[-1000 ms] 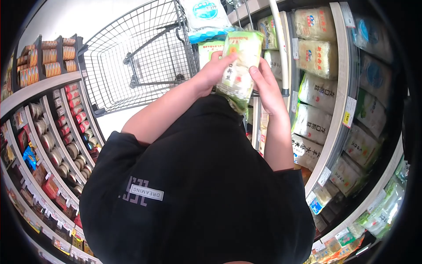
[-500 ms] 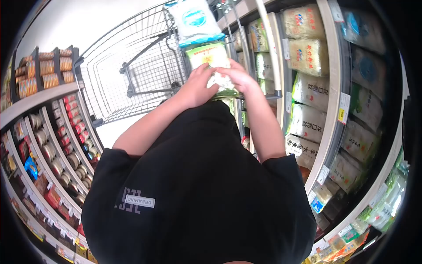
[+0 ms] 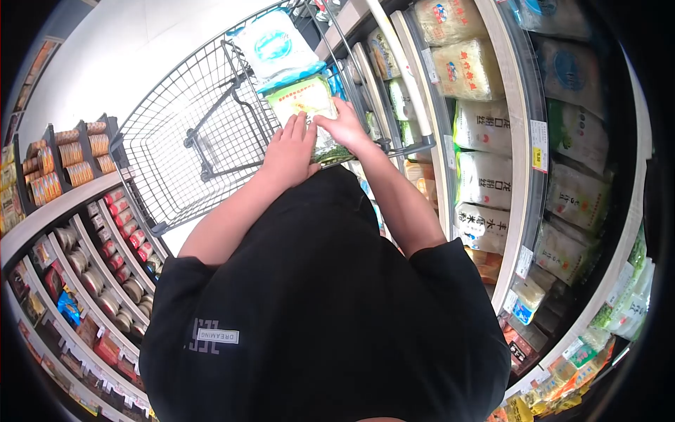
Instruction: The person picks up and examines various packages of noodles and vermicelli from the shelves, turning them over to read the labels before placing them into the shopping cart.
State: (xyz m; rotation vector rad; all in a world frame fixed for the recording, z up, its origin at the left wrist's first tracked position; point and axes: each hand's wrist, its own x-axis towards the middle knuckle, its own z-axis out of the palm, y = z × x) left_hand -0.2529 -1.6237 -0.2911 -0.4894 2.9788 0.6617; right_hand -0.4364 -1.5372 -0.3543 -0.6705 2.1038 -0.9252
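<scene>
A green-and-white food bag (image 3: pixel 301 98) lies at the near end of the shopping cart (image 3: pixel 158 133), below the cart's handle side. My left hand (image 3: pixel 287 151) rests flat on its face, fingers stretched and thumb apart. At the bag's right edge is my right hand (image 3: pixel 346 128), its thumb on the front and its fingers round the side; the fingertips are partly hidden. Just beyond, touching its top, sits a larger white-and-blue bag (image 3: pixel 274 46) with a round blue label. Dark green shows at the lower end of the nearer bag.
The cart's white handle bar (image 3: pixel 397 60) runs close beside the right-hand shelf (image 3: pixel 520 91), which holds bagged noodles (image 3: pixel 485 179). To the left, another shelf carries cans (image 3: pixel 126 214) and orange packages (image 3: pixel 70 151). Pale floor (image 3: pixel 140 42) shows beyond the cart.
The cart and both bags have shifted left in view, and both hands with them. My left hand has flattened out on the green-and-white bag; my right hand stays at its right edge.
</scene>
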